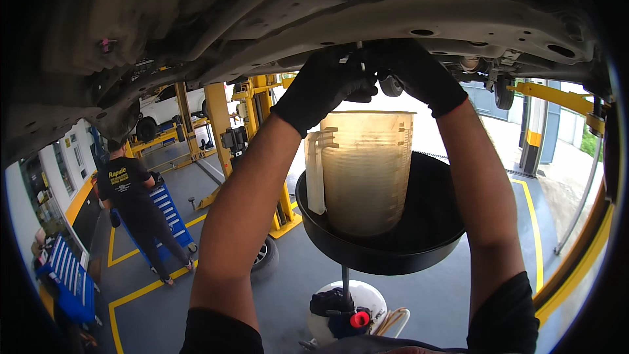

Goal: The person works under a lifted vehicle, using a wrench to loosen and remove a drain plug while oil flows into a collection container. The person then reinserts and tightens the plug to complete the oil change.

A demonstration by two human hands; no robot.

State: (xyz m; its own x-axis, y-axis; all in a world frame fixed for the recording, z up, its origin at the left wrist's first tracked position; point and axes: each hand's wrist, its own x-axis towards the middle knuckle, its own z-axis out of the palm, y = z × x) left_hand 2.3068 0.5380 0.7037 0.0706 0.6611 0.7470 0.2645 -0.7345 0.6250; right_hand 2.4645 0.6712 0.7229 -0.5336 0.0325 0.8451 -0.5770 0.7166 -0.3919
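Both my hands are raised in black gloves beneath the underside of a lifted car (367, 23). My left hand (331, 84) is closed, fingers curled beside a thin metal rod (360, 56); what it grips is unclear. Close against it, my right hand (419, 73) has its fingers bent inward in the shadow. Whatever is between them is too dark to name. Just below stands a cloudy translucent measuring jug (367, 170), stained brown, its handle to the left. The jug rests upright in a round black drain pan (386, 259) on a post.
Under the pan is a white drain tank (377, 298) with a red cap. A tyre (265, 255) lies on the floor to the left. Yellow lift posts (218, 124) stand behind it. Further left, a person (128, 203) is at a blue tool cart (167, 213).
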